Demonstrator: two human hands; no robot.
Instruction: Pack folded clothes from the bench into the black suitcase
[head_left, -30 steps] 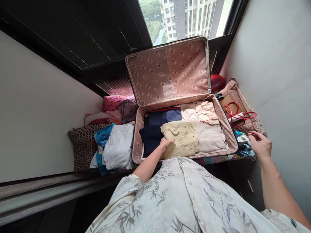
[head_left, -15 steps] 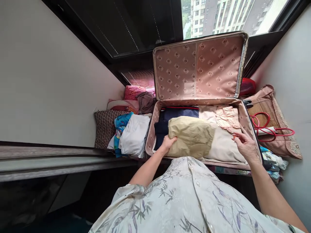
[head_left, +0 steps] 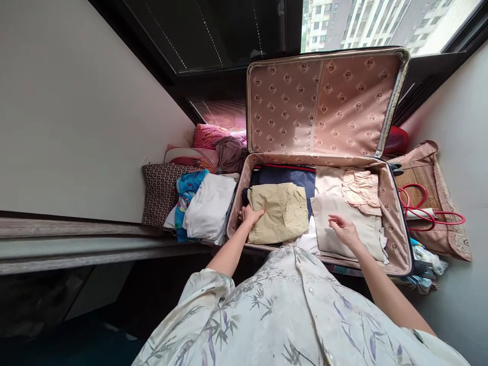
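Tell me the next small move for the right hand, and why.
I'd probably bring the right hand across to the right edge of the khaki garment and smooth it. The left hand is at the opposite edge, thumb on top, the fabric looks creased, and the right hand appears empty over the beige cloth.

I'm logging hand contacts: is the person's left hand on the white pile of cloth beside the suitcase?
No, the left hand touches the folded khaki garment inside the suitcase.
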